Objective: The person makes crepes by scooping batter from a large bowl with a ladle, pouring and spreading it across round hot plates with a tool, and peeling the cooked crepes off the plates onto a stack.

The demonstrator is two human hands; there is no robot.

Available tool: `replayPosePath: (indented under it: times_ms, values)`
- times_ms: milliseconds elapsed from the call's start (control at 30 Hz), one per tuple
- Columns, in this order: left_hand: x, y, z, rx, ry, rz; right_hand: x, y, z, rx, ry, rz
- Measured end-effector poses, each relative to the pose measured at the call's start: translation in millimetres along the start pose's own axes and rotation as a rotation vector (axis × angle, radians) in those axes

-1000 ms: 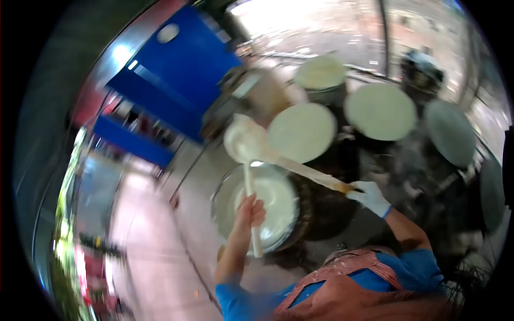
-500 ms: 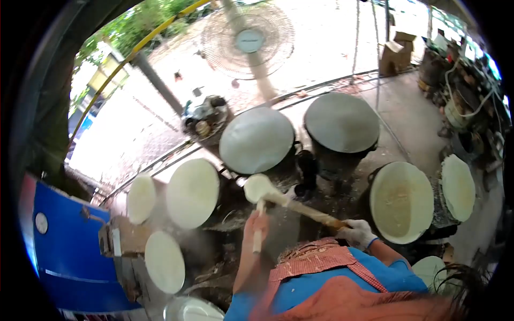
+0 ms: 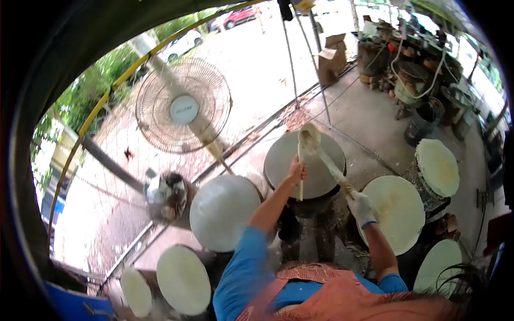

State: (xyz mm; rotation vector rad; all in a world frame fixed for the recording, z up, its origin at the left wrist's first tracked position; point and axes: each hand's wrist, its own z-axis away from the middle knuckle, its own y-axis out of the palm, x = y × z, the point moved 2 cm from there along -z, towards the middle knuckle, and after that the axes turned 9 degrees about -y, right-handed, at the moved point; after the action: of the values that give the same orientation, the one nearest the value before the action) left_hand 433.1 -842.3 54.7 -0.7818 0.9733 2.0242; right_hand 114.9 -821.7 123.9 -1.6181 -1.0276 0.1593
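Note:
My left hand (image 3: 296,171) is closed round a pale wooden stick (image 3: 301,188), which stands nearly upright and reaches to the ladle's bowl. My right hand (image 3: 362,208), in a white work glove, grips the long handle of a ladle (image 3: 333,169) coated with pale batter. The bowl of the ladle is over the far part of a round grey griddle (image 3: 279,160); whether it touches the surface I cannot tell. To the right, close to my gloved hand, is a griddle covered by a pale round sheet (image 3: 393,214).
Another grey griddle (image 3: 222,213) lies to the left. More pale round sheets (image 3: 184,279) sit at the lower left and on the right (image 3: 438,168). A large fan (image 3: 183,109) stands beyond. Buckets (image 3: 423,120) and a cardboard box (image 3: 333,59) are at the back right.
Both hands have moved forward and to the right with the stick and ladle, from between the griddles to over the far grey one. The view has turned right.

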Motion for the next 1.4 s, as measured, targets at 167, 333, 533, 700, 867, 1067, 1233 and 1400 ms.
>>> replayPosePath:
  times_ms: [167, 333, 533, 700, 867, 1067, 1233, 1400]
  values:
    - [9.5, -53.6, -65.5, -0.782, 0.655, -1.095, -23.2, 26.6, -12.4, 0.096, 0.258, -0.177]
    - [-27.6, -38.0, -3.1, -0.649, 0.404, -1.314, 0.1, 61.7, -43.6, -0.313, 0.446, -0.879]
    - [-109.1, -34.1, 44.7, -0.529, 0.736, -0.719, -23.2, 109.5, -61.8, -0.107, 0.323, -0.475]
    - [-37.4, -102.5, 81.7, -0.323, 0.867, -0.859, 23.7, 150.2, -128.1, 0.071, 0.461, -0.430]
    - [52.4, -165.4, 178.6, -0.326, 0.423, -0.988, -5.1, 94.6, -92.0, -0.127, 0.509, -0.476]
    - [57.2, -177.3, 202.4, -0.346, 0.113, -0.851, 53.3, 152.9, -98.5, 0.018, 0.415, -0.637]
    - [60.9, -182.3, 206.0, -0.343, 0.422, -1.010, 18.2, 94.3, -63.4, -0.132, 0.657, -0.823]
    - [64.4, -167.2, 203.1, -0.385, 0.398, -1.080, 18.2, 176.2, -80.8, 0.085, 0.496, -1.160]
